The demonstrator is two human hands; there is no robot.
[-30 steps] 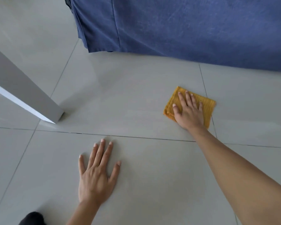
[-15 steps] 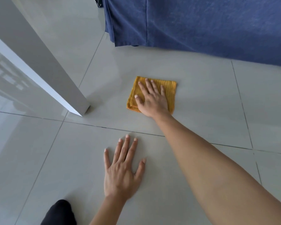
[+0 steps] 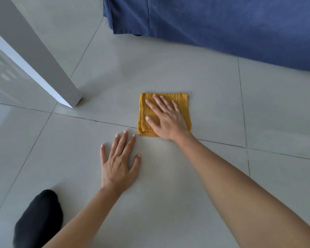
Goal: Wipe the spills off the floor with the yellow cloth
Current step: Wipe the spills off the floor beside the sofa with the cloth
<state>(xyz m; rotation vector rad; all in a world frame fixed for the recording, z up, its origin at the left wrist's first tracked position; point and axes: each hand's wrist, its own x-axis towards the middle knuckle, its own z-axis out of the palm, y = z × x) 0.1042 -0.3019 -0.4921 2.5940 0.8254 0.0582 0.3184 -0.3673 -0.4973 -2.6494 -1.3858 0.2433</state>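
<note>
Two hands press flat on our grey tiled floor (image 3: 168, 74). From left: a white post (image 3: 43, 68), our left hand (image 3: 119, 163) spread open, our right hand (image 3: 166, 120) flat atop the folded cloth (image 3: 183, 104); blue fabric (image 3: 222, 20) hangs behind.

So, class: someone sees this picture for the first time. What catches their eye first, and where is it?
The yellow cloth, folded square on the grey floor mid-frame, with the right hand pressed flat on it. Next, the left hand spread on bare tile just below-left of it. Then the blue fabric draped along the top right.
</note>
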